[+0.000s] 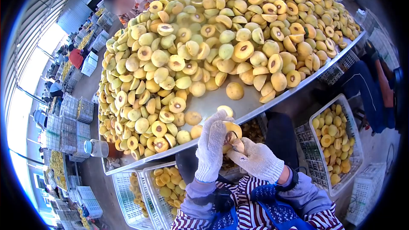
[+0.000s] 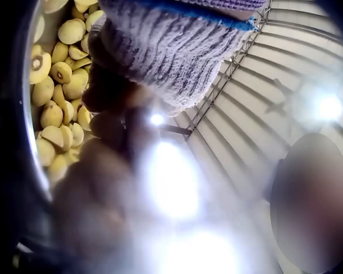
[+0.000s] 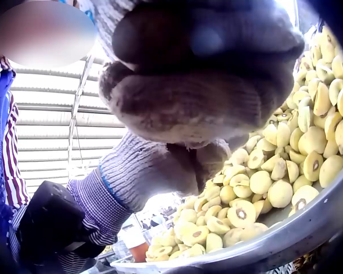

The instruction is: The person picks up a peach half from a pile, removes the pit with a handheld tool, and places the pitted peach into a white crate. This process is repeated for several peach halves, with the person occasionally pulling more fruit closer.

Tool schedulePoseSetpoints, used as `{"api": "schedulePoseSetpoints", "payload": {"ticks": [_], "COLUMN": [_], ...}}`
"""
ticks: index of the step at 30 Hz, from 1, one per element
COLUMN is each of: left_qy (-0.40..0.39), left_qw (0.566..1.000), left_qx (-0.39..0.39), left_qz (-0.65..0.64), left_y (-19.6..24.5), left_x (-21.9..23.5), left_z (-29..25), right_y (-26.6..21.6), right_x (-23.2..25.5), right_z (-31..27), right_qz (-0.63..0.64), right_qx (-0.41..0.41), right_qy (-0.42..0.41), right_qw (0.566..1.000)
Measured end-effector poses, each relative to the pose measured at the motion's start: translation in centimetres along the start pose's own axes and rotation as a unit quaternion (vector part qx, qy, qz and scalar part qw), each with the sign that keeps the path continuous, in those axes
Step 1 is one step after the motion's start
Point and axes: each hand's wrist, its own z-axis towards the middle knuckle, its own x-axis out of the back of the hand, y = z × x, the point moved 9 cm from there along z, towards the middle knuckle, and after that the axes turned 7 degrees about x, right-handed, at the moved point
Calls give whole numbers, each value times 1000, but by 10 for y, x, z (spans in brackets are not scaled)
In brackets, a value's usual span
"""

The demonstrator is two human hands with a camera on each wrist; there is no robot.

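Close to the striped apron, the gloved left hand (image 1: pixel 211 145) grips a halved peach (image 1: pixel 232 130) while the gloved right hand (image 1: pixel 255 158) clenches a small tool (image 1: pixel 235 143) dug into its pit, just before the metal table (image 1: pixel 238 111) heaped with peach halves (image 1: pixel 204 47).

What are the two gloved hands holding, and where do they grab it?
The left hand grips a halved yellow fruit round its outer side. The right hand holds a small tool against the cut face; what tool, and where it is gripped, cannot be told.
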Motion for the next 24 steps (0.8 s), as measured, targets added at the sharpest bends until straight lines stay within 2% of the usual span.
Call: {"api": "schedulePoseSetpoints", "payload": {"ticks": [5,6,8,11,12,15,16,19,24], "left_qy": [-11,-16,-25,-41,-13,-26,-24,-23,2], "left_qw": [989,999,982,991,982,955,961,950,951], "left_qx": [16,33,68,121,143,95,67,59,27], "left_qz": [-144,-37,176,-35,-125,-281,-268,-305,-307], "left_y": [-16,-19,-24,-39,-39,-38,-32,-31,-27], "left_x": [11,13,23,26,29,30,28,24,20], "left_z": [-2,-7,-17,-17,-20,-17,-16,-17,-24], "right_y": [-4,-2,-5,-11,-8,-7,-7,1,-7], "right_x": [11,16,28,22,17,1,-4,-16,-11], "right_z": [-4,-4,-3,-5,-7,-12,-13,-9,-10], "right_qz": [78,101,148,168,148,121,117,38,-42], "right_qx": [11,2,-25,-31,-42,-65,-45,-12,37], "right_qy": [61,78,95,73,54,-6,-13,-28,7], "right_qw": [995,992,984,983,987,991,992,999,998]}}
